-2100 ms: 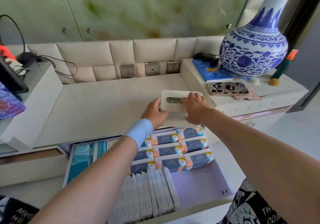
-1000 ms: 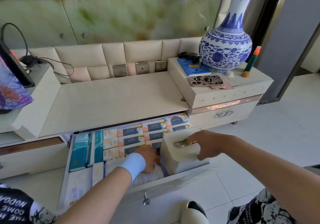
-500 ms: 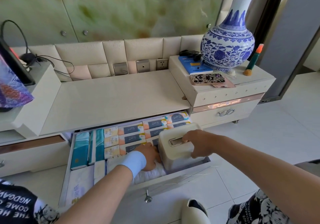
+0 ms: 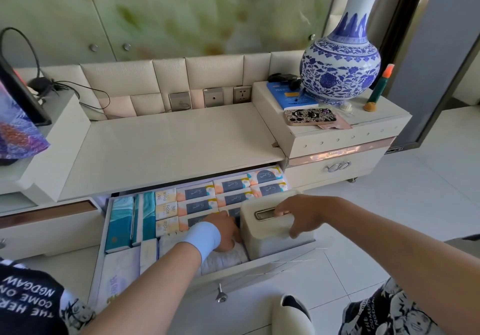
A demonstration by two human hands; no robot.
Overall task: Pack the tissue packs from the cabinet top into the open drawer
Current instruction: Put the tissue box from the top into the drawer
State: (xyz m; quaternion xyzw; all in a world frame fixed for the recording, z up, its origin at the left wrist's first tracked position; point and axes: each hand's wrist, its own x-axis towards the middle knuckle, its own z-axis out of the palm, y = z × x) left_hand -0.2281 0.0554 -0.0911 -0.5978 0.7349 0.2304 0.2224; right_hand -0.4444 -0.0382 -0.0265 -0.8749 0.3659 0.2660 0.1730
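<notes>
A cream tissue box (image 4: 270,233) with a metal slot on top stands in the right end of the open drawer (image 4: 275,264). My right hand (image 4: 304,211) grips its top, fingers over the slot and thumb down the front. Pressed against the box's left side is my left hand (image 4: 224,232), its fingers hidden behind the box. Rows of orange-and-navy tissue packs (image 4: 235,186) fill the drawer's back. Teal packs (image 4: 122,221) stand at the left, white packs (image 4: 122,269) lie at the front left. The cabinet top (image 4: 176,142) holds no packs.
On the raised right cabinet stand a blue-and-white vase (image 4: 340,70), a phone (image 4: 310,118), a blue book (image 4: 291,96) and a green bottle (image 4: 378,90). A screen (image 4: 18,96) and cables sit at the left. A white slipper (image 4: 293,314) lies below the drawer front.
The tissue box came off the cabinet top and down into the drawer's right end, held by both hands. In the last half second it sank slightly deeper.
</notes>
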